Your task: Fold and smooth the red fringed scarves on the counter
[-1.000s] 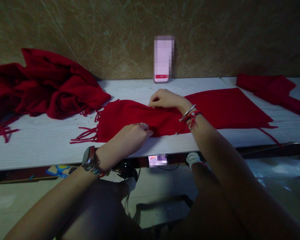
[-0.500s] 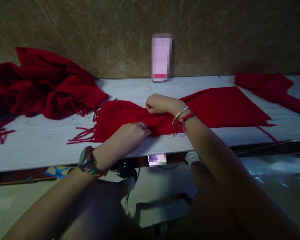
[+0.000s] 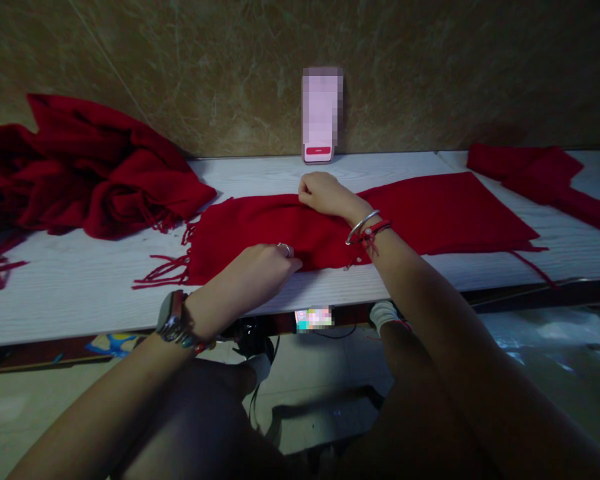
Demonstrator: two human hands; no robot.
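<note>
- The right hand (image 3: 325, 193) is curled at the far long edge of the red scarf (image 3: 445, 213) and seems to pinch the cloth there. The left hand (image 3: 267, 267) is bent inward over the near edge; its fingertips are hidden, so I cannot tell if it grips.
- The brown wall (image 3: 205, 67) stands behind the pale surface (image 3: 55, 293), which carries all the cloth.
- The red scarf lies lengthwise on this surface, under both hands. Its right part is rather smooth; between the hands and to their left it has soft waves. I think it is good to draw the two edges apart gently and equally, because one strong pull could make the cloth slanted.
- The heap of red cloth (image 3: 115, 160) is at the left, close to the scarf's end. A little more space there would help, I believe.
- A smaller red cloth (image 3: 535, 170) lies at the right, near the wall.
- The phone (image 3: 323, 110) leans on the wall beyond the right hand.
- The fringe (image 3: 167, 263) spreads loosely at the left end; better to keep its threads straight.
- The silver bangle (image 3: 363, 227) is just above the cloth and could catch it, so the wrist should stay a bit raised.
</note>
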